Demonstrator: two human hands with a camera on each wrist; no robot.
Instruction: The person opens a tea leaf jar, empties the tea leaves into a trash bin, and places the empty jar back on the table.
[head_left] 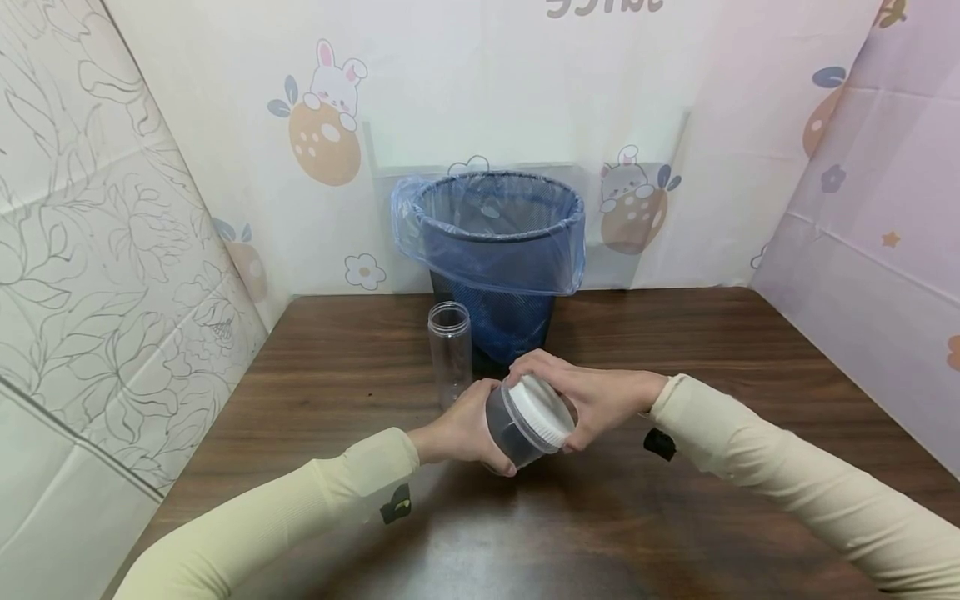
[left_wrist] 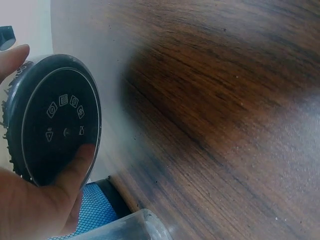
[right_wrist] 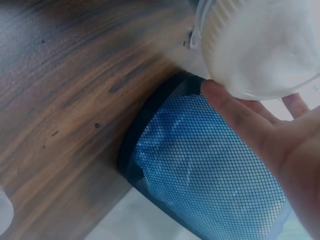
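Note:
In the head view a round plastic jar [head_left: 507, 432], grey and see-through with a white ribbed lid [head_left: 538, 410], is held tilted over the table. My left hand [head_left: 463, 427] grips the jar's body, thumb on the near side. With fingers and thumb spread around its edge, my right hand [head_left: 600, 402] grips the lid. The left wrist view shows the jar's dark round base [left_wrist: 62, 120] with small printed symbols, a left fingertip lying across it. Just beyond the left hand, a clear lidless bottle [head_left: 450, 346] stands upright.
A dark mesh bin [head_left: 517, 321] stands behind the bottle, lined with a blue plastic bag [head_left: 502, 262] folded over its rim. Patterned sheets hang at the back and both sides of the brown wooden table [head_left: 315, 383].

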